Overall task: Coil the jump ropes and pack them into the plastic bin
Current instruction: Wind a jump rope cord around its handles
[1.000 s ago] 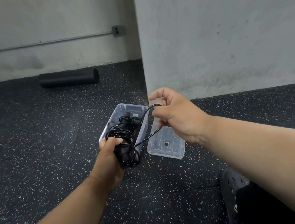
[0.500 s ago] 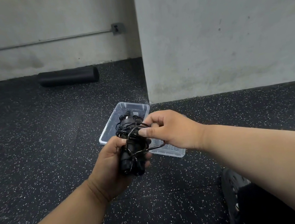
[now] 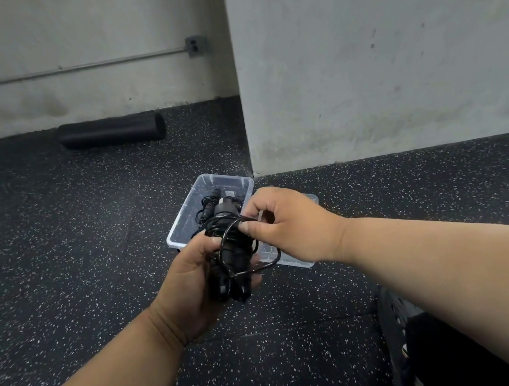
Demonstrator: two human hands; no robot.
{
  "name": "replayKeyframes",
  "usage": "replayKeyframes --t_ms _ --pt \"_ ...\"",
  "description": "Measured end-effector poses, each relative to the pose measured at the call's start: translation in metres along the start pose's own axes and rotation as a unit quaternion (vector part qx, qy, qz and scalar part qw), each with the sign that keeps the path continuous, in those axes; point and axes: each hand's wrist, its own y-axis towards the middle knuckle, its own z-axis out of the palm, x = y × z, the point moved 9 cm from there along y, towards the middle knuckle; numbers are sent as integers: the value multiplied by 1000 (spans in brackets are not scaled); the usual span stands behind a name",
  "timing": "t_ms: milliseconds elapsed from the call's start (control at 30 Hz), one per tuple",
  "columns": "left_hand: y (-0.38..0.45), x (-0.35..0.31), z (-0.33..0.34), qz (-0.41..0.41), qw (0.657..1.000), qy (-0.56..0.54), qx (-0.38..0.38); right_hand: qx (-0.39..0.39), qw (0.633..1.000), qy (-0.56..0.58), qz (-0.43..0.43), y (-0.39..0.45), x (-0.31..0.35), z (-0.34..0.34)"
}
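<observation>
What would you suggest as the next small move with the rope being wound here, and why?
Probably one more wrap: the right hand pinches the cord at the top of the jump rope bundle that the left hand grips, and a loose loop hangs off the bundle's right side. Winding that slack on seems sensible before lowering the bundle into the plastic bin.
</observation>
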Motion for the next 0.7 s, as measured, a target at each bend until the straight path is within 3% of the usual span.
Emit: replayKeyframes --t_ms 100,300,400,500,600,700 --pt "2 -3 4 25 998 56 18 4 1000 18 7 0 -3 6" --pt "-6 -18 2 150 981 122 -11 -9 1000 13 15 2 -6 7" --pt "-18 -26 12 215 934 286 0 -24 999 23 33 3 -11 8" --pt "-28 -34 17 293 852 433 -23 -33 996 55 53 5 -18 8" --pt "-33 -38 23 340 804 487 -22 -44 994 71 68 6 -22 7" --pt "-33 -44 21 365 781 504 -53 -45 993 79 72 6 -22 8"
